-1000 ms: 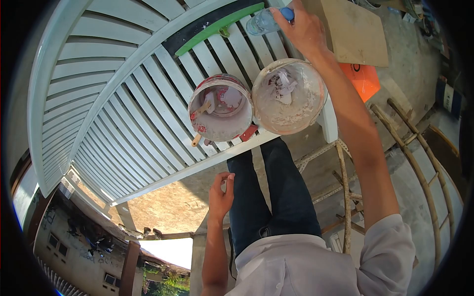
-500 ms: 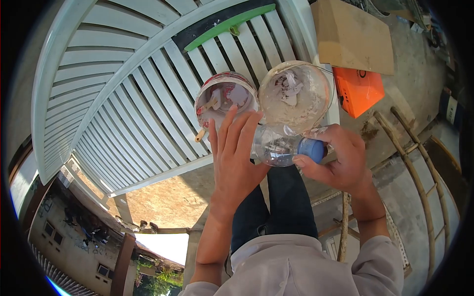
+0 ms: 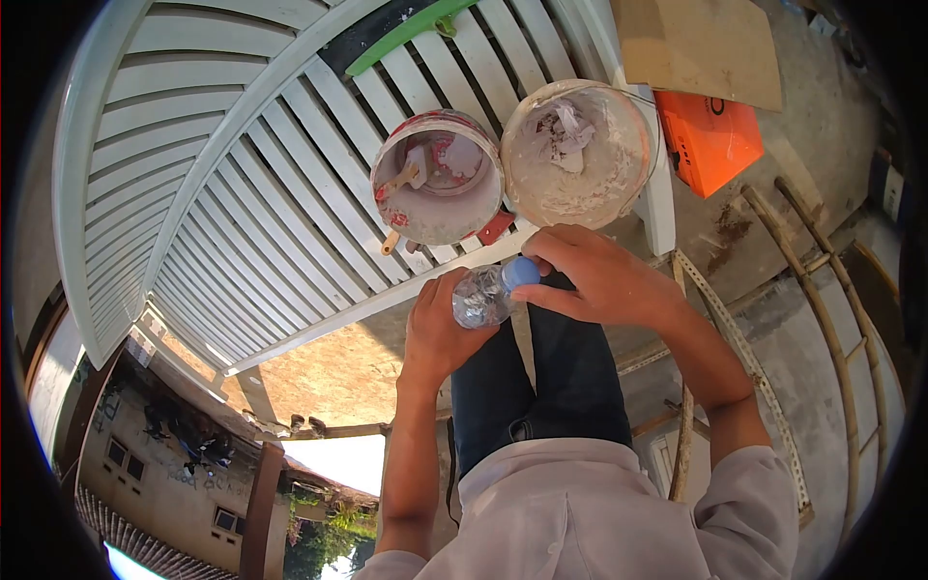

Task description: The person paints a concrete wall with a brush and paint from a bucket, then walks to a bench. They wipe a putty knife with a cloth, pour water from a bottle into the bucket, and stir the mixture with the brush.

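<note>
A clear plastic bottle [image 3: 480,298] with a blue cap [image 3: 522,275] is held in front of my lap, near the bench edge. My left hand [image 3: 437,327] wraps round the bottle's body. The fingers of my right hand [image 3: 585,277] grip the blue cap. Just beyond my hands, a paint-smeared bucket [image 3: 437,217] holds a brush [image 3: 406,174], and a larger crusted bucket [image 3: 580,193] beside it has crumpled scraps inside.
Both buckets stand on a white slatted bench [image 3: 319,184]. A green-edged tool [image 3: 411,37] lies at its far side. To the right are a cardboard box [image 3: 696,48], an orange box [image 3: 710,140] and a wooden ladder [image 3: 807,300].
My left hand, spread open before, has closed round the bottle. The bottle and my right hand have moved left, and the bottle is now nearer my lap. The view has shifted.
</note>
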{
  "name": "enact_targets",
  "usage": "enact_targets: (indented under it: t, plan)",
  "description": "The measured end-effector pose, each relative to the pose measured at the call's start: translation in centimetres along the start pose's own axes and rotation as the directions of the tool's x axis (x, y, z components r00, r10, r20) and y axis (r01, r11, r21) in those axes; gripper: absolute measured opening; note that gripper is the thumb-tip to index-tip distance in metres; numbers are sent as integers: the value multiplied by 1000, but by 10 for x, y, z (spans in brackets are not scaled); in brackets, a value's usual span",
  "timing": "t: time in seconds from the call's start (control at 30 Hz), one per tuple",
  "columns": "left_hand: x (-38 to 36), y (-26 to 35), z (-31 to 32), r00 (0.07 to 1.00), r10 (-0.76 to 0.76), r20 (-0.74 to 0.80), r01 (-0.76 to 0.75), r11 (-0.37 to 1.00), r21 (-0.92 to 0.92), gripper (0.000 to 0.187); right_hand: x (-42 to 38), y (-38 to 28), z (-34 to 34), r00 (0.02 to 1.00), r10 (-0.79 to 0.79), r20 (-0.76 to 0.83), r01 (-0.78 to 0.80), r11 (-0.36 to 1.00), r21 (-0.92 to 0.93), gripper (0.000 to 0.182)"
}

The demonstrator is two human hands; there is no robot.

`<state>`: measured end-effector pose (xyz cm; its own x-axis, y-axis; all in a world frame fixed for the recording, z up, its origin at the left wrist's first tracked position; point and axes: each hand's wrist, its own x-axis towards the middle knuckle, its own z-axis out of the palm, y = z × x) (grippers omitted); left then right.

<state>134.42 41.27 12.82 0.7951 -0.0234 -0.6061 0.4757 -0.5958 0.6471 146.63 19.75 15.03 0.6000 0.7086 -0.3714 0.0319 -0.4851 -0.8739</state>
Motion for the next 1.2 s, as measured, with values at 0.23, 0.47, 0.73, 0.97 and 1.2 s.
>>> enact_targets:
  t: [0.23, 0.47, 0.73, 0.97, 1.2]
  plan:
    - [3, -14, -3, 998, 60, 5, -60, 998, -5, 69, 7, 15, -7, 980, -158, 117, 163, 986, -31, 39]
    - [0, -19, -8, 997, -30, 69, 31, 1000, -6, 74, 22, -4, 2, 945, 158, 288, -172, 985, 23, 37]
    - [1, -27, -6, 984, -142, 105, 147, 988, -43, 71, 24, 16, 13, 995, -88, -43, 90, 994, 67, 28]
    - [7, -28, -7, 970, -239, 35, 242, 962, -127, 60, 5, 38, 16, 960, 121, -254, -89, 987, 134, 30]
    - [8, -32, -3, 958, -285, -37, 280, 954, -104, 52, -25, 65, 58, 947, 236, -220, -202, 965, 165, 28]
